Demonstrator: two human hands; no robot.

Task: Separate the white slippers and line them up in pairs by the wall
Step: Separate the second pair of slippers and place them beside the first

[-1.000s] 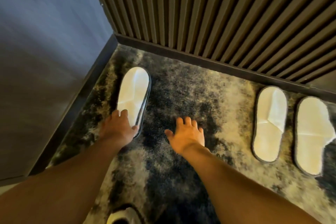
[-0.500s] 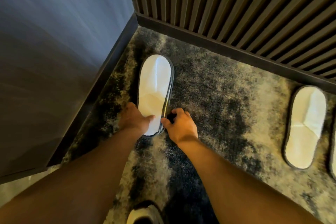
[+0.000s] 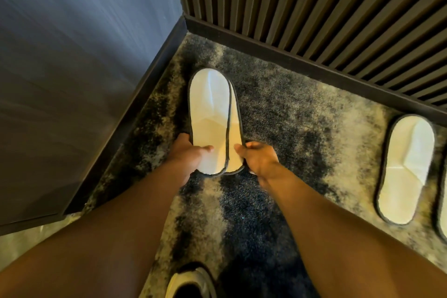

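Two white slippers with dark trim lie stacked on the carpet near the corner, toes toward the slatted wall. The top slipper [image 3: 208,116] overlaps the lower slipper [image 3: 235,143], which peeks out along its right side. My left hand [image 3: 187,152] grips the heel of the top slipper, thumb on its insole. My right hand [image 3: 257,156] grips the heel of the lower one. Another white slipper [image 3: 406,167] lies flat by the wall at the right, and the edge of its partner [image 3: 443,208] shows at the frame's right border.
A dark slatted wall [image 3: 314,7] with a black baseboard runs across the back. A blue-grey panel [image 3: 72,68] closes off the left side. The mottled dark-and-cream carpet [image 3: 302,133] lies open between the two slipper groups. A white shoe [image 3: 191,283] is at the bottom.
Both hands closed on the heel end of the stacked slippers. The lower slipper has slid out to the right from under the top one. The view shifted left.
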